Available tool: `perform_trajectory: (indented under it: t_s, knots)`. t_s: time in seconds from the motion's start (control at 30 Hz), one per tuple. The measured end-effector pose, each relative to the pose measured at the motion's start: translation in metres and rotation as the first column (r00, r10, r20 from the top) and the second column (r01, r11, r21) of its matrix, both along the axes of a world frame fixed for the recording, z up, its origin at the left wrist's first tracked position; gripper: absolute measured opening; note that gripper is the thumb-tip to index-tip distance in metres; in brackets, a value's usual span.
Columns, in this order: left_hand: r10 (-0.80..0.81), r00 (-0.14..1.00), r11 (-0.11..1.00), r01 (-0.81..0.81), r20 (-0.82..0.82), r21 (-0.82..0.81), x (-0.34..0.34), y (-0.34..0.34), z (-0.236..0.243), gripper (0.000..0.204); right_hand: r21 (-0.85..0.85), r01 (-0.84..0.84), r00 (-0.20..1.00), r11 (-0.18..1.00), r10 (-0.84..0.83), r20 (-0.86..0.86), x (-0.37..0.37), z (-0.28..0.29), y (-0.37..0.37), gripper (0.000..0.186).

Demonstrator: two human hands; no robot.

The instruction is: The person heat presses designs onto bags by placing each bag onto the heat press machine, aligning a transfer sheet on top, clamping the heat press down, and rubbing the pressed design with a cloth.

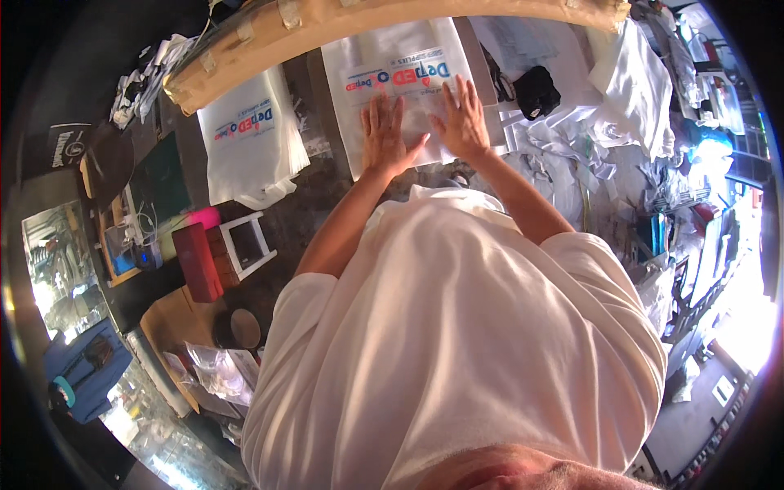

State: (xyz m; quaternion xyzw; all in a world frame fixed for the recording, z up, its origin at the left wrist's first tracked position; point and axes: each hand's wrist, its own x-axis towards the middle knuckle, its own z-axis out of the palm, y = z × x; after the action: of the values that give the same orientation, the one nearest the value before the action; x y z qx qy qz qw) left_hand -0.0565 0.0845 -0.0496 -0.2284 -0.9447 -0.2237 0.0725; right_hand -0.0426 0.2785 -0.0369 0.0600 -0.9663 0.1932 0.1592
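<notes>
A white plastic bag (pixel 408 49) with red and blue print lies flat in front of me, on the work surface under the long beam. Resting on its lower left part is my left hand (pixel 385 135), fingers stretched out and spread. My right hand (pixel 461 122) presses on the lower right part, its fingers apart too. Neither hand grips anything. Left of this bag, a stack of similar printed white bags (pixel 249 155) hangs partly over the near edge.
A long beam wrapped in brown tape (pixel 392 20) crosses above the bags. A black cloth-like item (pixel 536 91) lies to the right, beside draped white sheets (pixel 633 82). White scraps (pixel 563 155) litter the floor. At left stand a red box (pixel 196 261) and a white frame (pixel 247 245).
</notes>
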Motion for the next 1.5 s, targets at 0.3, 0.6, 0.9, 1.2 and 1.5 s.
perform_trajectory:
  t_s: [0.3, 0.6, 0.9, 1.2, 1.5]
  knots:
    - [-0.002, 1.000, 0.999, 0.003, -0.023, 0.035, 0.000, -0.001, -0.005, 0.094, -0.001, 0.069, 0.997, 0.998, -0.069, -0.026, 0.010, -0.005, -0.003, 0.077]
    - [0.002, 1.000, 1.000, -0.002, -0.024, 0.025, -0.001, -0.001, -0.003, 0.093, 0.064, 0.071, 0.997, 0.995, -0.072, 0.015, 0.009, -0.013, -0.004, 0.076]
    - [0.003, 0.998, 1.000, -0.004, -0.060, -0.007, 0.000, -0.001, -0.007, 0.092, 0.098, 0.060, 0.998, 0.993, -0.061, 0.009, 0.009, -0.015, -0.003, 0.076]
    - [0.014, 0.999, 0.998, -0.017, -0.042, -0.056, 0.000, 0.001, -0.004, 0.093, 0.092, 0.005, 0.969, 0.996, -0.027, 0.245, 0.009, 0.033, 0.005, 0.078]
    - [-0.023, 0.996, 1.000, 0.022, -0.082, -0.012, -0.002, 0.002, -0.006, 0.092, -0.250, -0.708, 0.557, 0.660, 0.740, 0.376, 0.048, 0.431, 0.060, 0.051]
